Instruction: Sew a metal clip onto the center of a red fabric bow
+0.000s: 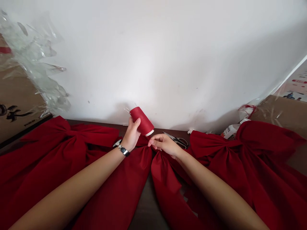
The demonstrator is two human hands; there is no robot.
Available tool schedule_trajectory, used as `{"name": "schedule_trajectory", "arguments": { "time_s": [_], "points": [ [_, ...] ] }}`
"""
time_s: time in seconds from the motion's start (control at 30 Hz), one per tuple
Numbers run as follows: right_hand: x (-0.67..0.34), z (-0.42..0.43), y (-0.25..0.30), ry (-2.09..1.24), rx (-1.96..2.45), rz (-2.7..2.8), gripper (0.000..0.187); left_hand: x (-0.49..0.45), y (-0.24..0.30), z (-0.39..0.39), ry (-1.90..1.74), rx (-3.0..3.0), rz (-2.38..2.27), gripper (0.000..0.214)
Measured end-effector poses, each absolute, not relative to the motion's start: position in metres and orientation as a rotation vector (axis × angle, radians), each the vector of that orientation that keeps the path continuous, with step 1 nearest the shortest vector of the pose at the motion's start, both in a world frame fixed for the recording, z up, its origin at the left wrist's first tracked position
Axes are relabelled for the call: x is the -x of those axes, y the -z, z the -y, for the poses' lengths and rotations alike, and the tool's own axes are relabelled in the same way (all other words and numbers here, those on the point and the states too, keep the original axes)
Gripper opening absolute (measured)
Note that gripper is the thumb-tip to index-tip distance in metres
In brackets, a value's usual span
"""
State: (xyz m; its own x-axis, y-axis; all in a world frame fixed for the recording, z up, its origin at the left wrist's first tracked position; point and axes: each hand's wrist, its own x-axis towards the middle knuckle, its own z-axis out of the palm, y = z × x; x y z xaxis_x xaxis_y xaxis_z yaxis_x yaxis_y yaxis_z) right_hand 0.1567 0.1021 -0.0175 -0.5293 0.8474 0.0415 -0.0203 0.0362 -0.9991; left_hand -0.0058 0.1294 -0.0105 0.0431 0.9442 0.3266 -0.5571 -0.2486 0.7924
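Observation:
In the middle of the head view my left hand [131, 134] is closed round a spool of red thread [142, 120], held tilted above the cloth. Several thin needles [127, 110] stick out at the spool's upper end. Just below its white base, my right hand [164, 144] is pinched, fingertips together; thread or cloth between them is too small to make out. Under both hands lies a red fabric bow [134, 172], its gathered middle partly hidden by the right hand and its two tails hanging toward me. Behind the right hand rest scissors [179, 141].
Another red bow [69, 132] lies at left, and one more red bow [230, 143] at right. A white wall [153, 64] rises behind the dark table. Cardboard boxes stand at left [19, 95] and right [285, 111], with clear plastic [38, 54] over the left one.

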Motion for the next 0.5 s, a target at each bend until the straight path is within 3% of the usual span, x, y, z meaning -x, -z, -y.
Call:
{"name": "schedule_trajectory", "arguments": {
  "time_s": [0.5],
  "points": [
    [-0.174,-0.106,-0.005,-1.390,0.822,1.809,0.044,0.041,-0.061,-0.135,-1.720,-0.787,-0.442,0.027]
  ]
}}
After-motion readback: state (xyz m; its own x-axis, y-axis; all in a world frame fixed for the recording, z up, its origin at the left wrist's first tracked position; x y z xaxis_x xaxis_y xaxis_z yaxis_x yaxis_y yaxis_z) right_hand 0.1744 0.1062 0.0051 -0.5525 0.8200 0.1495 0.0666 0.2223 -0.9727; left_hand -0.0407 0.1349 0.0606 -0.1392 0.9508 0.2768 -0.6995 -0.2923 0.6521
